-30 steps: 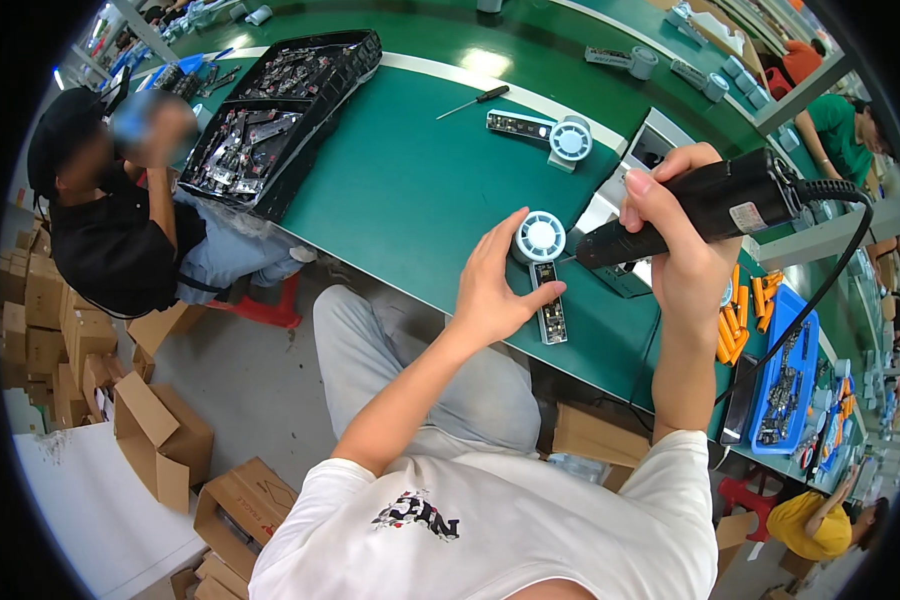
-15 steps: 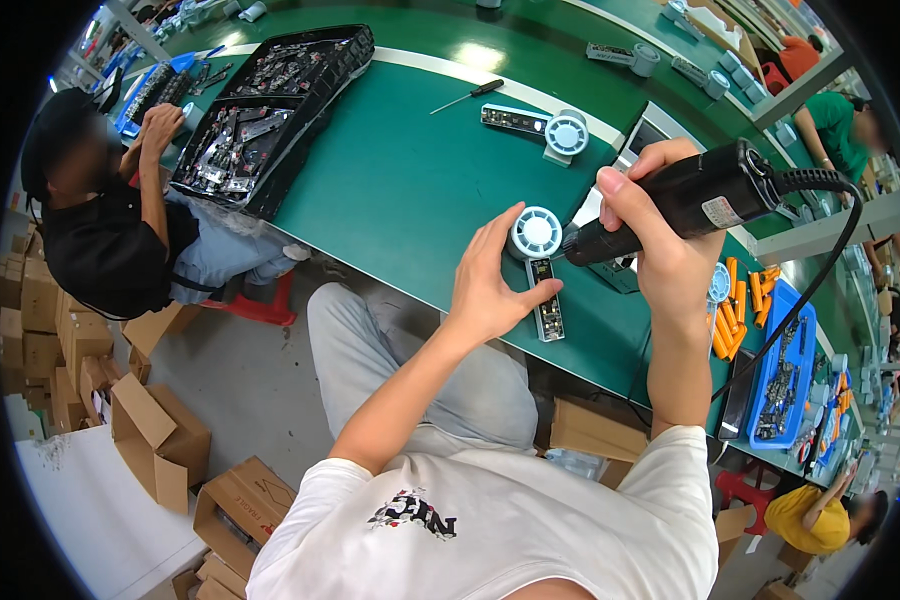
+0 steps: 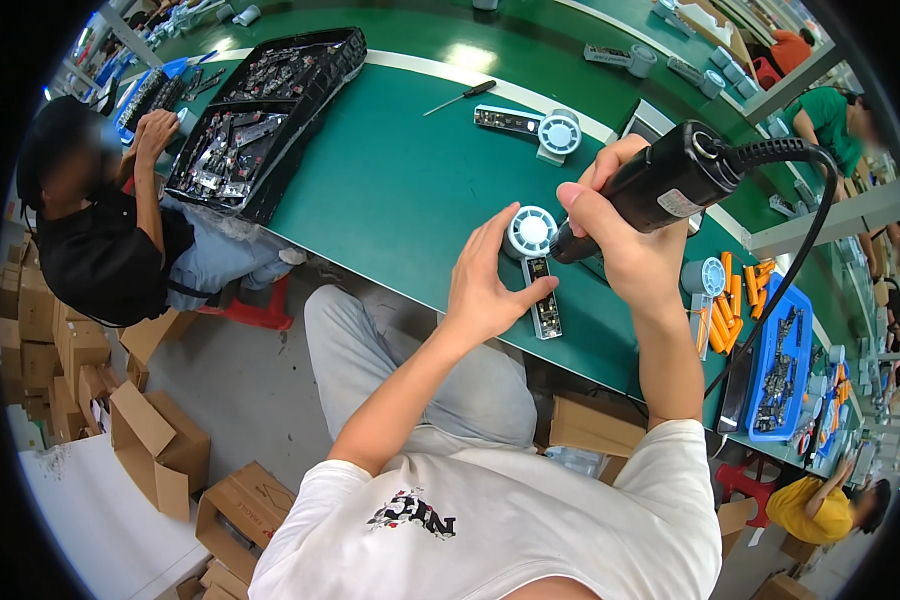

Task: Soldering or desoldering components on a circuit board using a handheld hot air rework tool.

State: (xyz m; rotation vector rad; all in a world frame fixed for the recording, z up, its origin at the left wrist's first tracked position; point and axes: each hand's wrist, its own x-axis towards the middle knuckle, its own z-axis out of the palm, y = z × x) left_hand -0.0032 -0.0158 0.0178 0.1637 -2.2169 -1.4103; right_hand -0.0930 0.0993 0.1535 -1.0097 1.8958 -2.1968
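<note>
My right hand (image 3: 620, 225) is wrapped round a black corded electric screwdriver (image 3: 670, 180), its nose pointing down and left. That nose is close beside a small light-blue fan housing; the bit's tip is too small to make out. My left hand (image 3: 490, 285) steadies this fan assembly (image 3: 532, 232) on the green table, fingers along the round head and thumb on the open handle. A dark circuit board shows inside the handle. Farther back lies a similar fan assembly (image 3: 560, 132), and another fan (image 3: 707, 276) sits to the right of my right wrist.
A thin screwdriver (image 3: 460, 97) lies on the green table (image 3: 390, 180). At left stands a black tray (image 3: 280, 120) of circuit boards beside a seated co-worker (image 3: 100, 220). Orange cylindrical cells (image 3: 728, 310) and a blue bin (image 3: 782, 360) are at right, near the hanging cord (image 3: 820, 235).
My right hand has moved the electric screwdriver left, bringing its nose nearer the fan assembly. More of the right-hand fan now shows. My left hand keeps its hold.
</note>
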